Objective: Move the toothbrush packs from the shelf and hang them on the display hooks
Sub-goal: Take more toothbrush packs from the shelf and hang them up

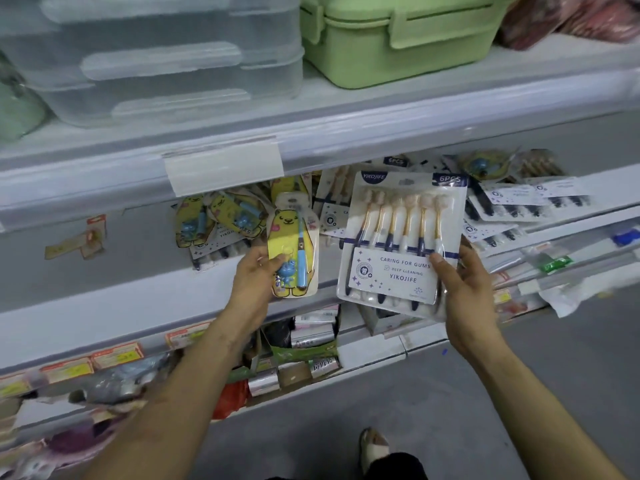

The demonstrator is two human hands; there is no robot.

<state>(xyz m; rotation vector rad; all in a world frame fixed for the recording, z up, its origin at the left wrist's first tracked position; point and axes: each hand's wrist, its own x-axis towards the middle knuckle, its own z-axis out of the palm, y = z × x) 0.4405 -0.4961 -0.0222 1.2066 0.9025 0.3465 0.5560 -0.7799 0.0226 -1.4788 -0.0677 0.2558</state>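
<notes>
You are standing in front of the shelf point(104, 306), and both of your hands are holding a toothbrush pack in front of its edge. Your left hand point(254, 275) is pinching the yellow bear pack point(294, 237) by its lower part, the thumb lying on the front over the small blue figure, the other fingers staying behind the card. This pack is standing upright, just in front of the shelf. Your right hand point(464, 282) is gripping the six-brush pack point(401, 244) at its lower right corner, thumb on the front, fingers closed behind it (the printing says "6PCS" and "YIKOJIFE"). This pack is tilting a little and is hanging just to the right of the bear pack, not touching it. Behind both packs, on the shelf, more toothbrush packs point(519, 199) are lying in a loose pile, yellow ones at the left side and white ones at the right. Above the shelf, clear boxes point(166, 64) and a green box point(398, 39) are sitting on the next board.
</notes>
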